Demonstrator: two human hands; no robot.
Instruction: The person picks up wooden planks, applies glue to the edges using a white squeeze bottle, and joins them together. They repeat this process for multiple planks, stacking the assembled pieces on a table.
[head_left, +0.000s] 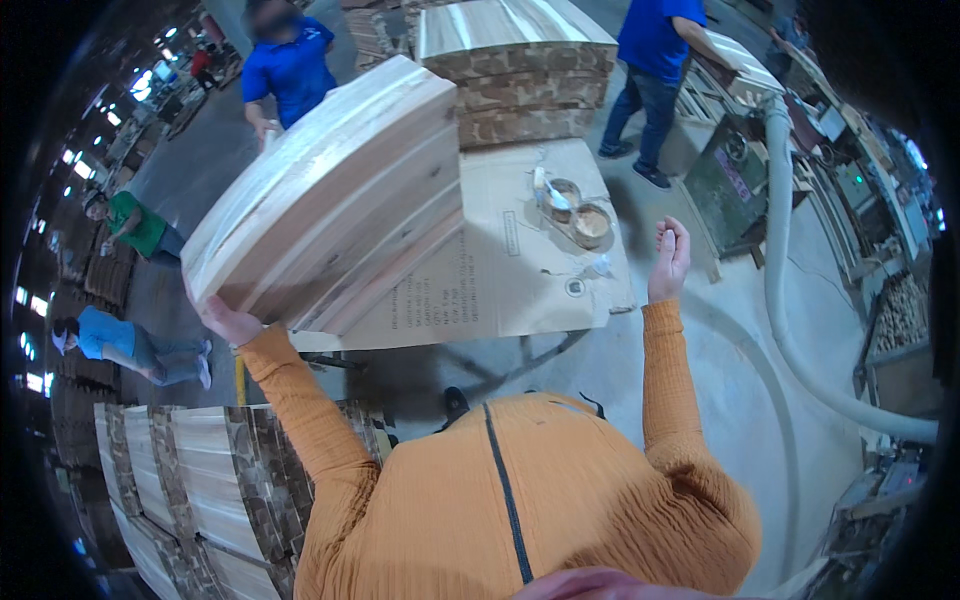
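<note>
My left hand (232,322) grips the near left corner of a large wooden panel (350,190). Pale and brown strips make up this panel, and one of its edges is curved. It slants over the left part of a cardboard-covered table (510,290). Out to the right, beyond the table's edge, my right hand (670,262) is raised with fingers curled in and nothing visible in them. Two small round containers (590,226) with brownish contents stand on the cardboard, nearest to that hand. A whitish slim object (543,186) leans at the farther container.
Stacked panels (520,80) rise behind the table; more stacks (210,480) stand low at left. A person in blue (290,70) stands beyond the panel, another (655,80) at the back right. A thick grey hose (778,250) curves down the right side beside a green machine (730,185).
</note>
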